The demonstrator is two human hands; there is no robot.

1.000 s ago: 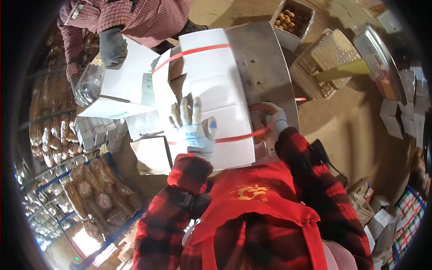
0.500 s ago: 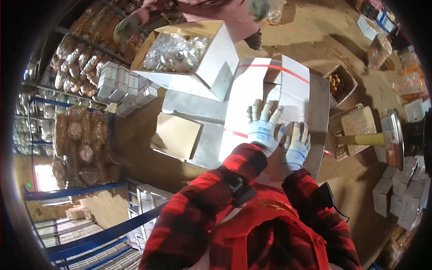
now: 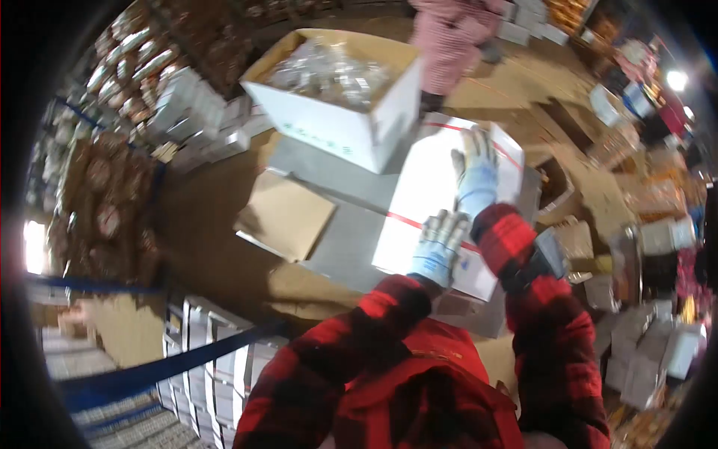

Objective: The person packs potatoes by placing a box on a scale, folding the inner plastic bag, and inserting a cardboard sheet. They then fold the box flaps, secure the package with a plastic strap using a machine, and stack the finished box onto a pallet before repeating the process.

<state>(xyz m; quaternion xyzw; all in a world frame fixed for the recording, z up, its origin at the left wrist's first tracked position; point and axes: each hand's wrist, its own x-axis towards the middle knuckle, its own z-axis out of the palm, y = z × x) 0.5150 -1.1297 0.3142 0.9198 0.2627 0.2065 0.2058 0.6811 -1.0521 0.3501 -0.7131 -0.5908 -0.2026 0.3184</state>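
Note:
A white cardboard box (image 3: 419, 187) with red tape lines lies on a grey metal table (image 3: 336, 239). Gloved in white and blue, my left hand (image 3: 439, 247) rests on the box's near part, fingers spread. My right hand (image 3: 476, 170) lies farther up the box, its fingers stretched over the top near the middle. Neither glove grips anything. To the left behind them stands an open white box (image 3: 321, 123) filled with clear plastic bags (image 3: 329, 75). A tan cardboard piece (image 3: 288, 217) is at the table's left edge.
A person in a pink top (image 3: 449, 45) is beyond the table. Netted sacks (image 3: 101, 217) and stacked white boxes (image 3: 187, 112) stand on the left, near a blue rail (image 3: 179, 359). An open carton (image 3: 553, 183) and more boxes (image 3: 643, 352) are on the right.
My right hand has moved up and across the box, and its top flaps now lie closer together. The person beyond has moved right. The view has shifted and blurred.

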